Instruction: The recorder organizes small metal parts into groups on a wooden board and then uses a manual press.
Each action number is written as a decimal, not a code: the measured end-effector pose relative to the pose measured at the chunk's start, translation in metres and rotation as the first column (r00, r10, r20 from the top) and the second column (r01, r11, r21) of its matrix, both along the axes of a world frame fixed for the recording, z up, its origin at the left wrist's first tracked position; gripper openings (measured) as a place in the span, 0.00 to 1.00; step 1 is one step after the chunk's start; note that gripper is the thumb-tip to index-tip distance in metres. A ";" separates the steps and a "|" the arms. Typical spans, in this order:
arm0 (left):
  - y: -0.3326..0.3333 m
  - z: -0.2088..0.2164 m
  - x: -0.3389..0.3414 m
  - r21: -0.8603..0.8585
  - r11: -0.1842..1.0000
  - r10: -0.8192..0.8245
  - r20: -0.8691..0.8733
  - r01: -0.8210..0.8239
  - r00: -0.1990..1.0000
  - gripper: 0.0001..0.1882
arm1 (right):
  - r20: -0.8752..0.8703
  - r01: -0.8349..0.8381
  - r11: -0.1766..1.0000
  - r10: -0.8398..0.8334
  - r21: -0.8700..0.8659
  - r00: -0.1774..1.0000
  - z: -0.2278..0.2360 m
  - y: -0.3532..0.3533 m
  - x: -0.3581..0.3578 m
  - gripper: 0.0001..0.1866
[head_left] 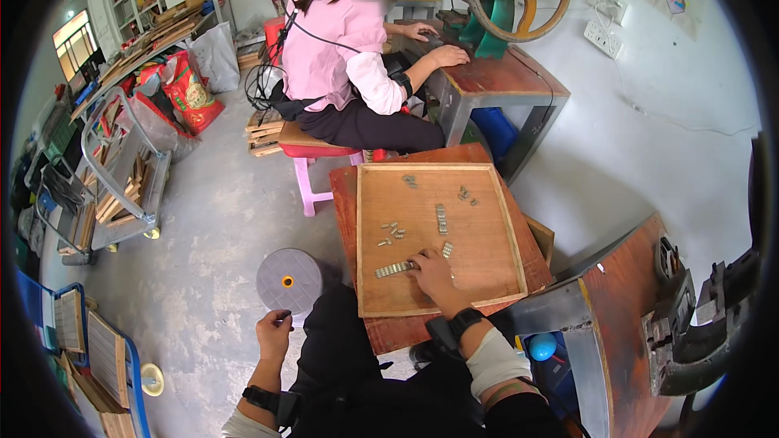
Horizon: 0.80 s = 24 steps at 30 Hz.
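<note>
Right hand on a row of metal pieces in a wooden tray

The right hand lies fingers-down on the row of metal pieces at the tray's 7 o'clock, covering its end (grip hidden). Four more small clusters lie scattered, too small to count. The left hand, loosely curled around nothing visible, hangs beside a grey stool.

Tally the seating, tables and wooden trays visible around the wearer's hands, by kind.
Wooden tray: 1, right hand resting in it beside a row of small metal pieces
Stools: 2, grey round stool, pink stool
Reddish tables: 3
Total: 6
</note>
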<state>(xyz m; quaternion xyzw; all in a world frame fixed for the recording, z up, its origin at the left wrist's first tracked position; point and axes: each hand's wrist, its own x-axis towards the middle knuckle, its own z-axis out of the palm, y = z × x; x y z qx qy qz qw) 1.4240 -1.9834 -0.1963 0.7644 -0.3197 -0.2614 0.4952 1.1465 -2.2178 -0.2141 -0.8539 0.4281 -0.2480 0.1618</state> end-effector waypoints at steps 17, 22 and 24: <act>-0.027 0.024 -0.035 -0.210 0.933 -0.186 0.417 0.294 0.890 0.21 | 0.004 0.215 0.977 -0.215 -0.010 0.977 0.097 0.111 -0.112 0.13; -0.029 0.044 -0.061 -0.250 0.933 -0.222 0.163 0.258 0.961 0.21 | 0.141 0.293 0.898 -0.260 -0.327 0.955 0.163 0.106 -0.151 0.11; -0.031 0.049 -0.049 0.053 0.941 -0.337 0.168 0.333 0.926 0.20 | 0.167 0.428 0.809 -0.395 -0.403 0.904 0.194 0.108 -0.175 0.11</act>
